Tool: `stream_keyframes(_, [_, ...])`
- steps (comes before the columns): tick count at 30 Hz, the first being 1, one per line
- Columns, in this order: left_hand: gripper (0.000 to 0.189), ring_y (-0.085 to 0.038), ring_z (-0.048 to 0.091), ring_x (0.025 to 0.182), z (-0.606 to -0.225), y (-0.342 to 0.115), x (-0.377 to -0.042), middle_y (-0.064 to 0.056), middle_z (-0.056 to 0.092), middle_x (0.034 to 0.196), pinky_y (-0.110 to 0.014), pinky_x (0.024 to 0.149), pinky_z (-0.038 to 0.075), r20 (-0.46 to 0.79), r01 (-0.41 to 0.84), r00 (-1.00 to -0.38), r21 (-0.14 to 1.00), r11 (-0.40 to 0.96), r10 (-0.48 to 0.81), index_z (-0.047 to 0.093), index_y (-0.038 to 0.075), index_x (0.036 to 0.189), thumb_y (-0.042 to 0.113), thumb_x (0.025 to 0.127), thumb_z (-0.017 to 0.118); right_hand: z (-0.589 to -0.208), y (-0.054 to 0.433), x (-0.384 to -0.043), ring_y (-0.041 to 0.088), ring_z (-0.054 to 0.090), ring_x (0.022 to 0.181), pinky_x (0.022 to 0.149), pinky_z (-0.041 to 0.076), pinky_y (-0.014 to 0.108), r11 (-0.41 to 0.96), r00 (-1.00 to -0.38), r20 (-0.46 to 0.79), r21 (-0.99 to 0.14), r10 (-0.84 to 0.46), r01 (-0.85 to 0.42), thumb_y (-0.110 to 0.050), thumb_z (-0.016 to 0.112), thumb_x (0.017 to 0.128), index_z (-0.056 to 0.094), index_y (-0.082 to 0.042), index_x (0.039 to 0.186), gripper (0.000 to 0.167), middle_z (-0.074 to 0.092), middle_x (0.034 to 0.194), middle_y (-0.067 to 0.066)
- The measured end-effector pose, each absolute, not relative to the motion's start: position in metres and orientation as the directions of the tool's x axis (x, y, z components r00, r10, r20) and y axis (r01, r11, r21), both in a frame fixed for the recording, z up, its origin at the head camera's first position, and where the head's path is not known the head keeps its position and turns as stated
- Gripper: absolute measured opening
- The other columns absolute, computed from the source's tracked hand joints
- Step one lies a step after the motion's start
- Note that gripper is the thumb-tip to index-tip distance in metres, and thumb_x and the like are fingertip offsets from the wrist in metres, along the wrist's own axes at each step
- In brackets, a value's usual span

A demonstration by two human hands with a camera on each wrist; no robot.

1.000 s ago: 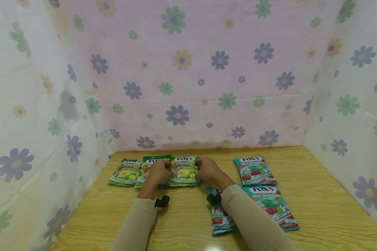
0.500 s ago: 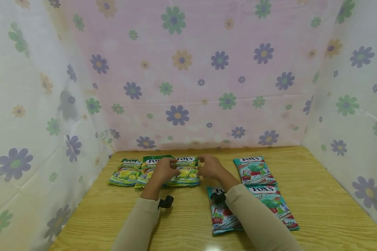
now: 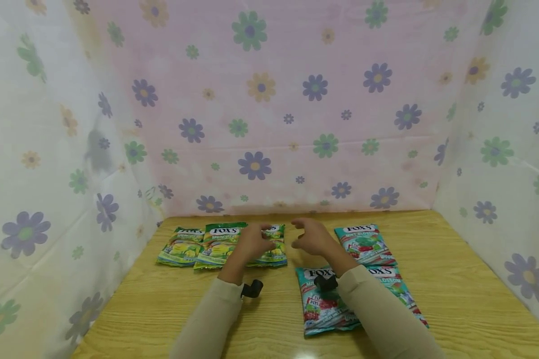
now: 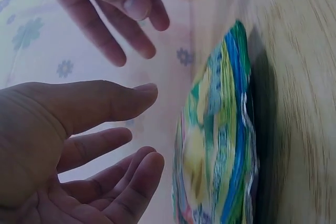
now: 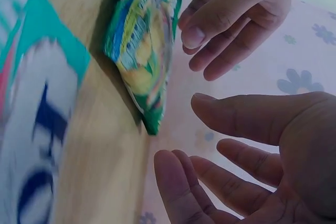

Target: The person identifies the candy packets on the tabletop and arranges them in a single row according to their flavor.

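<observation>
My left hand (image 3: 253,243) hovers above the rightmost green-yellow candy bag (image 3: 278,257), hiding much of its left side. In the left wrist view its fingers are apart and hold nothing, with a gap to the candy bag (image 4: 210,145). Just right of that bag, my right hand (image 3: 313,237) is raised, thumb and fingers spread around air; the right wrist view shows the same bag (image 5: 147,45) apart from it. Two more green-yellow bags, the middle one (image 3: 215,249) and the left one (image 3: 179,249), lie alongside in a row.
Teal mint candy bags lie at the right: one at the back (image 3: 366,244), one at the front left (image 3: 323,314), and one front right (image 3: 397,286), partly under my right sleeve. Flowered cloth (image 3: 278,114) walls off the back and sides of the wooden table (image 3: 134,309).
Both hands have come off the rightmost green-yellow bag and shifted right, the right hand farther from its edge. More of the middle bag shows now. The bags have stayed in place.
</observation>
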State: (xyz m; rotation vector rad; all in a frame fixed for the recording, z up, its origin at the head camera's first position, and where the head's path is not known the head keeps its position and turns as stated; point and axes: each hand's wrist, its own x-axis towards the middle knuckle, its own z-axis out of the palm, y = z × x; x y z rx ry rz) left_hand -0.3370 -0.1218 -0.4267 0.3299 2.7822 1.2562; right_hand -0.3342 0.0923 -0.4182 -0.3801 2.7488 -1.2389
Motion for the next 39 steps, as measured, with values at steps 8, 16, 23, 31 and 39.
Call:
stream_keyframes(8, [0.063,-0.037,0.064,0.121,-0.426,-0.094,-0.338,-0.022,0.062,0.139,-0.046,0.082,0.061,0.058,0.203,-0.967,0.767,0.609,0.248,0.057,0.006,0.147,0.015,0.09,0.082,-0.411,0.126,-0.33,0.04,0.064,0.125,0.087,0.061,0.044,0.629,-0.965,0.054,-0.749,-0.256,-0.209,-0.013,0.08,0.092,0.051,-0.016,0.153,0.068,0.053,0.151,0.019])
stream_keyframes(16, [0.063,-0.035,0.064,0.123,-0.425,-0.06,-0.333,-0.013,0.057,0.148,-0.044,0.085,0.061,0.083,0.24,-0.955,0.784,0.572,0.286,0.058,0.009,0.147,0.015,0.089,0.083,-0.409,0.177,-0.324,0.044,0.062,0.126,0.088,0.061,0.048,0.632,-0.964,0.113,-0.735,-0.241,-0.244,-0.013,0.078,0.092,0.047,-0.016,0.156,0.071,0.052,0.152,0.022])
stream_keyframes(23, [0.064,-0.032,0.065,0.122,-0.433,-0.03,-0.329,-0.011,0.054,0.151,-0.04,0.083,0.061,0.071,0.245,-0.945,0.798,0.55,0.318,0.057,0.011,0.148,0.015,0.09,0.083,-0.409,0.218,-0.313,0.05,0.055,0.132,0.089,0.06,0.05,0.649,-0.974,0.104,-0.731,-0.201,-0.212,-0.018,0.075,0.096,0.045,-0.01,0.157,0.069,0.049,0.153,0.026])
stream_keyframes(31, [0.062,-0.026,0.066,0.118,-0.439,0.007,-0.327,-0.014,0.056,0.148,-0.039,0.086,0.061,0.03,0.234,-0.932,0.811,0.537,0.361,0.057,0.013,0.147,0.022,0.092,0.082,-0.416,0.255,-0.31,0.054,0.05,0.135,0.092,0.059,0.053,0.652,-0.979,0.103,-0.733,-0.178,-0.195,-0.02,0.074,0.097,0.044,-0.007,0.156,0.067,0.048,0.153,0.029])
stream_keyframes(39, [0.067,-0.022,0.071,0.102,-0.442,0.042,-0.326,-0.013,0.059,0.145,-0.038,0.082,0.061,-0.075,0.151,-0.919,0.839,0.522,0.387,0.054,0.013,0.149,0.024,0.09,0.084,-0.426,0.287,-0.313,0.059,0.041,0.139,0.096,0.054,0.061,0.644,-0.988,0.062,-0.753,-0.139,-0.138,-0.025,0.072,0.099,0.045,-0.002,0.154,0.067,0.04,0.156,0.034])
